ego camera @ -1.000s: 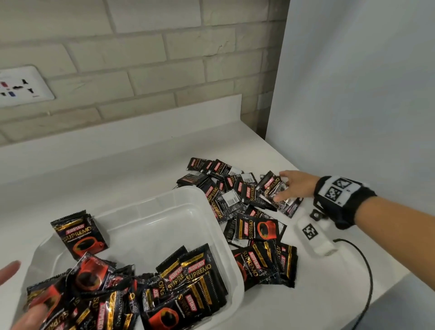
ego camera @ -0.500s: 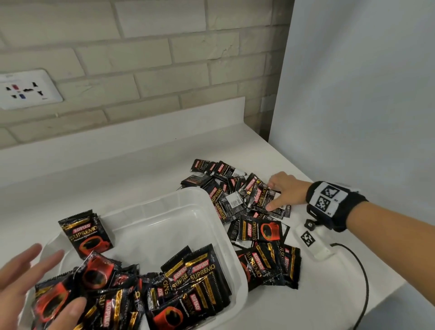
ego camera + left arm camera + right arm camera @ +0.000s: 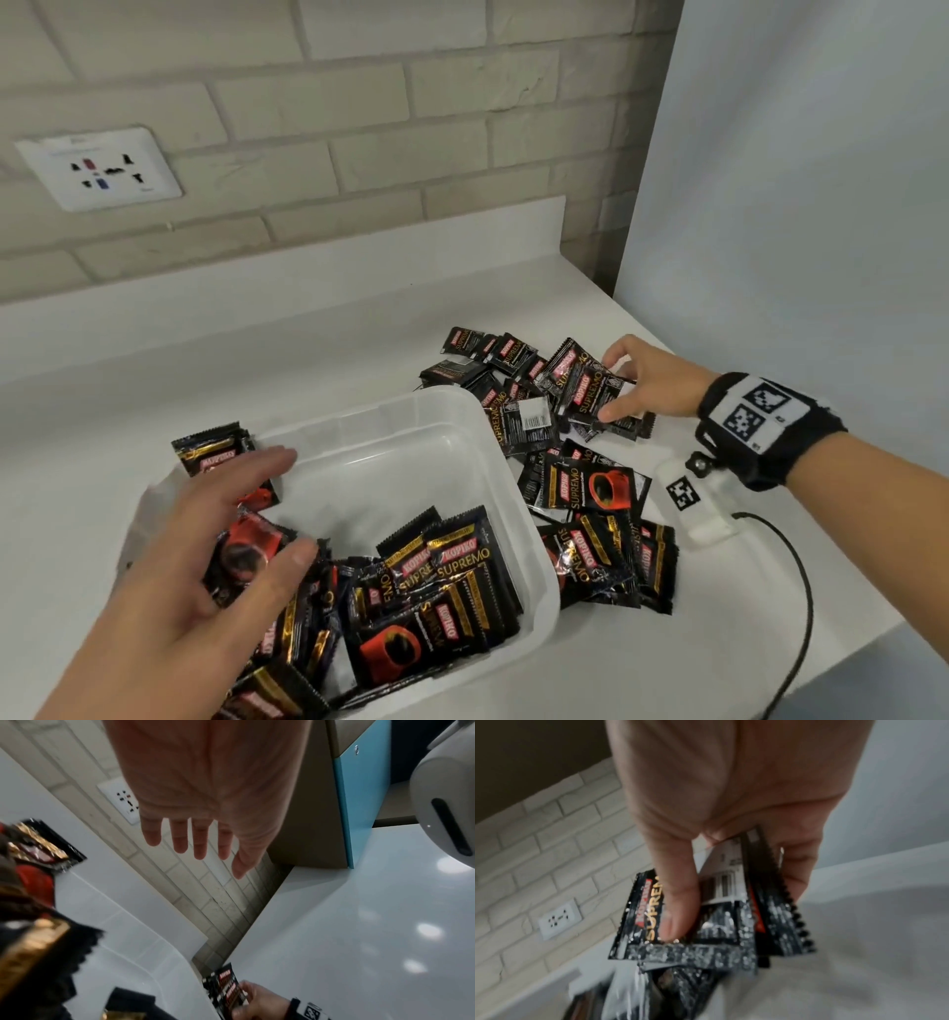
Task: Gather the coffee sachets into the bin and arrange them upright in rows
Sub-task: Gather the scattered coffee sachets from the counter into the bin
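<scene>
A: How are the fingers of the right hand set?

B: They are curled round a small bunch of black foil coffee sachets. In the right wrist view the thumb is pressed on the printed front of the bunch, and the other fingers are seen behind it. The bunch is held just above the loose heap of sachets spread on the white countertop, to the right of the bin.

A: And the left hand?

B: Its fingers are spread and nearly straight; nothing is gripped. In the left wrist view all four fingertips and the thumb are seen apart from one another. From the head view the hand is placed over the near left part of the translucent white plastic bin, above the sachets lying there; whether they are touched cannot be told.

A: How are the sachets in the bin arranged?

B: They are piled at the near end, overlapping and tilted. One sachet is leant at the far left corner, and the far part of the bin floor is left bare.

A: Anything else on the counter?

B: A black cable is seen by the right wrist, and a white wall socket is fixed in the brick wall.
</scene>
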A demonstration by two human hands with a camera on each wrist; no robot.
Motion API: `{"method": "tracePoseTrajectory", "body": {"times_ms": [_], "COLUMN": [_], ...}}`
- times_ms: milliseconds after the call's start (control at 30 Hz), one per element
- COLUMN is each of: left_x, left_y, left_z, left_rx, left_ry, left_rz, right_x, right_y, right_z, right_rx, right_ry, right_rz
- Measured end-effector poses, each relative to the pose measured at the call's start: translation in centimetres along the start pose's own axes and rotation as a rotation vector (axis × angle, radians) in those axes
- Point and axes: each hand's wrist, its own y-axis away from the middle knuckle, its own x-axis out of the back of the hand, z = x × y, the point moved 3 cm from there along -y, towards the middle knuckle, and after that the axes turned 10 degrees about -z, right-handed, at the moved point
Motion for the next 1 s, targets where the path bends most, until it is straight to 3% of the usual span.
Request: {"method": "tracePoseTrajectory", "body": {"times_ms": [233,367,467,600,700,767,833,900,1000], "left_x": [-2.6,-3.9,-5.5,-6.0,-4.2,-2.4,-0.6,0.3,-0.6], "left_y": [-2.1,-3.8,-4.9,-5.6,-5.5,-5.2,-4.8,-4.3,-3.1], "left_z": [0.6,1.5,2.8,4.4,3.9,3.1,2.0,1.0,-0.6], "left_rx": [0.065,0.122,0.162,0.155,0.128,0.136,0.132,0.169,0.304], "left_ry": [0.191,0.263,0.287,0.484,0.478,0.394,0.161,-0.169,-0.408], "left_rz": [-0.171,-0.271,-0.345,-0.223,-0.148,-0.094,-0.074,-0.218,-0.586], "right_x": [1.1,-1.2,-4.3,-8.2,-8.7,-8.3,-7.5,-6.7,-6.0], "right_y": [3.2,6.3,8.6,10.1,10.3,10.4,10.6,10.6,10.6], "right_z": [-1.8,-6.1,-10.2,-13.3,-13.6,-13.1,-12.1,-10.7,-8.7], "right_rx": [0.162,0.326,0.481,0.614,0.627,0.604,0.581,0.555,0.494], "right_ry": [-0.294,-0.568,-0.449,-0.306,-0.315,-0.316,-0.316,-0.311,-0.272], "right_rz": [0.079,-0.047,-0.114,-0.036,-0.038,-0.044,-0.004,0.026,0.03]}}
